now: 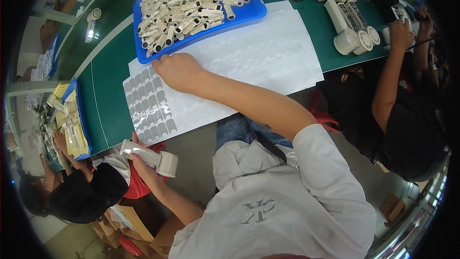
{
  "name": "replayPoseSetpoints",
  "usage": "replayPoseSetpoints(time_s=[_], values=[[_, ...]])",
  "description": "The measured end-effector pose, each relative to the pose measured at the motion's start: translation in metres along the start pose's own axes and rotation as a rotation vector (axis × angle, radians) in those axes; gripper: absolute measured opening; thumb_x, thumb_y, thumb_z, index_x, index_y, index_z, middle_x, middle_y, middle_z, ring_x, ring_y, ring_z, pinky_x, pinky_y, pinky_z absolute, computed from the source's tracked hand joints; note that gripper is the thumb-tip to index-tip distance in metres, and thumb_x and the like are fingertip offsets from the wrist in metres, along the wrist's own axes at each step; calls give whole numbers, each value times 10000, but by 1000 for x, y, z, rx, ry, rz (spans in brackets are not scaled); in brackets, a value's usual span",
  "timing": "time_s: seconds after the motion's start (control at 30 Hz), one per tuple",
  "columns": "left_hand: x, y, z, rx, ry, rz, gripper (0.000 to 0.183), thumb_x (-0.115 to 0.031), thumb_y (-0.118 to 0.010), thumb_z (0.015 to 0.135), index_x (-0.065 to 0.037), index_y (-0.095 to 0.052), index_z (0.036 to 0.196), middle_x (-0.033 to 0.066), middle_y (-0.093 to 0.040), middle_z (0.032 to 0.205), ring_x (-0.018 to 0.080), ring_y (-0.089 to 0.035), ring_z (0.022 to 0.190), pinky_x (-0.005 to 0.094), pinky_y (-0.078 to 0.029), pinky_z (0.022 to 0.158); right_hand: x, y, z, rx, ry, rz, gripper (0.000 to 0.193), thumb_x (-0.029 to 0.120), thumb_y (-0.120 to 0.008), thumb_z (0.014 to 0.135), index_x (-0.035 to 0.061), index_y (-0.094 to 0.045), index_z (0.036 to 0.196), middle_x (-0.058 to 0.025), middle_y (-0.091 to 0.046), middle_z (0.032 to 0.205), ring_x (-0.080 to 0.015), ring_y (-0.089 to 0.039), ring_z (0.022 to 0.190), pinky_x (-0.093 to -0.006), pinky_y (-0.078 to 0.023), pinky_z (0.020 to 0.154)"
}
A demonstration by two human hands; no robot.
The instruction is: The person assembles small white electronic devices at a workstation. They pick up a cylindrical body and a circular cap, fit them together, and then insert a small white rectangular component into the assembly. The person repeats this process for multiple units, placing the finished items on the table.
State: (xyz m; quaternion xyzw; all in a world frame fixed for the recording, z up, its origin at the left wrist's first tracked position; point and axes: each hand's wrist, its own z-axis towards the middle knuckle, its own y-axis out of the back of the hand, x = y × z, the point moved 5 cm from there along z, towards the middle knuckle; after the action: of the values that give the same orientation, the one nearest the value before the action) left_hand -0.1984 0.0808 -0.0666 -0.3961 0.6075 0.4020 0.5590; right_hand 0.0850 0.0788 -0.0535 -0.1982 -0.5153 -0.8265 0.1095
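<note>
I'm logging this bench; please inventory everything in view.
Table: one, green, beneath trays
Trays: at least two, blue, top centre and left
Small parts: many, cream and black, top tray
Sheets: at least two, white, table centre
Patches: many, grey, sheets' left end
Housings: several, white, upper right
Held housing: one, white, left of centre
Boxes: several, brown, lower left
Other people: at least two, black clothing, both sides
Left hand: one, bare, gripping held housing
Right hand: one, bare, over sheets
</note>
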Motion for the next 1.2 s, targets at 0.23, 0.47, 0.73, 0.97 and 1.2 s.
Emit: replayPoseSetpoints(time_s=[0.23,0.47,0.73,0.97,1.2], values=[[4,-1,3,-135,37,-81,749,-578,-419,995,32,-444,1428,-18,-463,955,103,-503,852,250,-485,771,7,25,-1,-101,122,160,194,53,-614,782,20,-599,973,-158,-584,940,-317,-662,785,-415,-543,611],[-11,-14,9,-61,-44,-9,673,-560,-425,1003,37,-477,1310,51,-483,1132,121,-518,911,263,-474,815,10,82,0,-428,230,493,143,74,-674,787,26,-626,913,-95,-592,902,-260,-633,767,-359,-521,610],[-11,-8,19,-17,56,0,522,-503,-437,1020,4,-555,1067,142,-561,1325,121,-522,957,265,-431,880,-22,174,-68,-456,-26,736,86,35,-694,816,34,-708,901,-74,-667,849,-164,-623,677,-264,-496,573],[-46,3,31,-31,-191,-267,393,-394,-484,1001,-21,-544,1107,125,-616,948,182,-574,884,332,-472,811,-61,206,-119,-479,-203,524,216,-9,-697,817,39,-730,1026,-46,-670,855,-88,-577,675,-221,-468,612],[-132,-158,39,350,-506,16,312,-12,-719,748,16,-596,1035,100,-634,948,175,-626,851,305,-503,775,-44,229,-127,-458,-221,697,423,-57,-675,821,40,-646,1232,0,-614,840,-72,-571,772,-219,-489,738]])
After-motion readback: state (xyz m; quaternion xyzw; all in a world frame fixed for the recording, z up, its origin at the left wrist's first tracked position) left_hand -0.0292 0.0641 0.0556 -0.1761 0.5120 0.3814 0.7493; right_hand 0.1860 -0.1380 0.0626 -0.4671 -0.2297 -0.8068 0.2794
